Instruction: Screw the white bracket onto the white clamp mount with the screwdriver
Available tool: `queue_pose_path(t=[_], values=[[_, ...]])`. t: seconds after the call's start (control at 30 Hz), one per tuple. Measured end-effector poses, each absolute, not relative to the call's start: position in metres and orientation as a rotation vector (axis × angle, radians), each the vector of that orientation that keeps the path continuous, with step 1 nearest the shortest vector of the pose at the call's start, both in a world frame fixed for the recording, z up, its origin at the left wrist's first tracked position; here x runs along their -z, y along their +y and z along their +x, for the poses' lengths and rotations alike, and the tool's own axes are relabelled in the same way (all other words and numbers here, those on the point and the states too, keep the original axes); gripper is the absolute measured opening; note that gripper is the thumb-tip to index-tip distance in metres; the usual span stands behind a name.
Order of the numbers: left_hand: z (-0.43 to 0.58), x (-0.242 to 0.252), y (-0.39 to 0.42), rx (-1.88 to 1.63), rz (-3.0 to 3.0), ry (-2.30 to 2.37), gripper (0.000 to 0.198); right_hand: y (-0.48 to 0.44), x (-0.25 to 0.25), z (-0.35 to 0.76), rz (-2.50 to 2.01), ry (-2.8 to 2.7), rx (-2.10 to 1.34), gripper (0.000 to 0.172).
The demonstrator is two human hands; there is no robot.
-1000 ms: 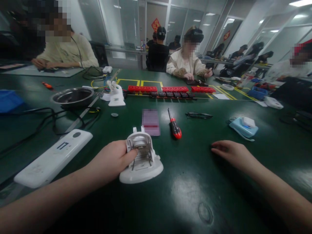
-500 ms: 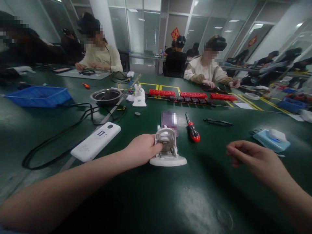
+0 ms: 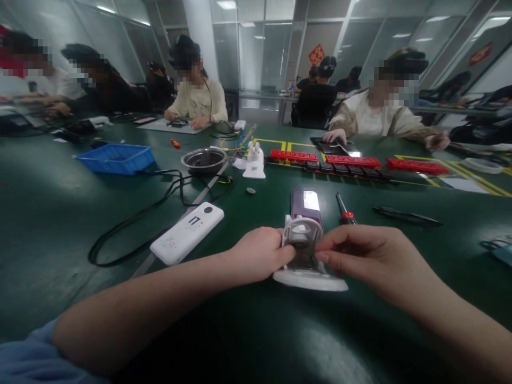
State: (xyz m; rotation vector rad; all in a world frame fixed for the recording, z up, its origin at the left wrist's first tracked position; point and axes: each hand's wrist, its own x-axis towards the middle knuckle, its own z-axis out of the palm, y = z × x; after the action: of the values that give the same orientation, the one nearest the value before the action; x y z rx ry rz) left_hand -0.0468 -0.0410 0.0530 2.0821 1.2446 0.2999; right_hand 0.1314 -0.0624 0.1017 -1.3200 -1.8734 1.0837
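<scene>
My left hand (image 3: 262,253) is wrapped round the left side of a white plastic housing (image 3: 310,281), its thumb at the hollow. The housing has a rounded upper ring and a wide flat base. At its right side is my right hand (image 3: 366,250), with thumb and forefinger pinched together at the opening; whatever is between those fingertips is too small to make out. Just behind the housing lies a phone (image 3: 306,205) with a bright patch on its screen. A screwdriver (image 3: 347,216) is partly hidden behind my right hand.
On the green table (image 3: 224,330) lie a white power bank (image 3: 188,233), a black cable (image 3: 104,234), a metal bowl (image 3: 204,161), a blue tray (image 3: 116,159) and black tweezers (image 3: 408,216). Red strips (image 3: 352,161) line the middle. Co-workers sit across the table.
My right hand has moved left from the open table to the right side of the white housing. My left hand keeps its hold. The view has turned slightly left.
</scene>
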Motion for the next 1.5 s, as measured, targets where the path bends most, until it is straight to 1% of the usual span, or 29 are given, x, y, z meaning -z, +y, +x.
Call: queue_pose_path(t=[0.1,0.2,0.3,0.37,0.4,0.53,0.6,0.73,0.87,1.03,1.1,1.17,1.2,1.23,1.3,1.37,1.4,1.5], values=[[-0.047,-0.051,-0.039,-0.312,2.07,1.238,0.027,-0.059,-0.099,0.134,-1.34,-1.815,-1.209,0.017],[-0.046,-0.051,-0.039,-0.3,2.03,1.245,0.029,-0.055,-0.099,0.138,-1.364,-1.759,-1.336,0.02],[-0.046,-0.054,-0.041,-0.288,2.003,1.253,0.03,-0.054,-0.1,0.141,-1.38,-1.778,-1.339,0.019],[-0.045,-0.056,-0.041,-0.28,2.012,1.265,0.029,-0.056,-0.1,0.142,-1.366,-1.864,-1.261,0.018],[-0.045,-0.057,-0.042,-0.277,2.02,1.272,0.029,-0.057,-0.099,0.143,-1.339,-1.936,-1.168,0.017],[-0.044,-0.057,-0.042,-0.274,2.051,1.268,0.027,-0.057,-0.089,0.145,-1.138,-2.208,-0.495,0.008],[-0.044,-0.056,-0.042,-0.289,2.072,1.248,0.026,-0.054,-0.081,0.144,-1.043,-2.288,-0.336,0.007],[-0.044,-0.053,-0.042,-0.314,2.103,1.244,0.025,-0.047,-0.069,0.139,-0.976,-2.372,-0.31,0.01],[-0.045,-0.052,-0.042,-0.337,2.126,1.241,0.025,-0.045,-0.068,0.135,-0.93,-2.392,-0.23,0.01],[-0.045,-0.05,-0.041,-0.37,2.088,1.23,0.023,-0.051,-0.069,0.132,-0.876,-2.406,-0.31,0.008],[-0.044,-0.047,-0.04,-0.4,2.007,1.216,0.02,-0.054,-0.068,0.13,-0.877,-2.399,-0.274,0.011],[-0.042,-0.044,-0.037,-0.425,1.848,1.168,0.017,-0.057,-0.066,0.129,-0.874,-2.388,-0.194,0.016],[-0.041,-0.043,-0.037,-0.425,1.741,1.122,0.017,-0.057,-0.065,0.129,-0.874,-2.375,-0.163,0.021],[-0.04,-0.042,-0.036,-0.42,1.628,1.071,0.018,-0.057,-0.064,0.129,-0.88,-2.356,-0.156,0.031],[-0.037,-0.041,-0.036,-0.416,1.423,0.99,0.026,-0.056,-0.061,0.129,-0.928,-2.294,-0.237,0.056],[-0.035,-0.041,-0.037,-0.433,1.302,0.936,0.034,-0.052,-0.057,0.13,-1.014,-2.207,-0.445,0.075],[-0.034,-0.041,-0.038,-0.451,1.272,0.924,0.036,-0.05,-0.055,0.131,-1.051,-2.152,-0.577,0.08],[-0.032,-0.04,-0.04,-0.496,1.254,0.952,0.038,-0.043,-0.049,0.132,-1.102,-1.959,-0.984,0.083]])
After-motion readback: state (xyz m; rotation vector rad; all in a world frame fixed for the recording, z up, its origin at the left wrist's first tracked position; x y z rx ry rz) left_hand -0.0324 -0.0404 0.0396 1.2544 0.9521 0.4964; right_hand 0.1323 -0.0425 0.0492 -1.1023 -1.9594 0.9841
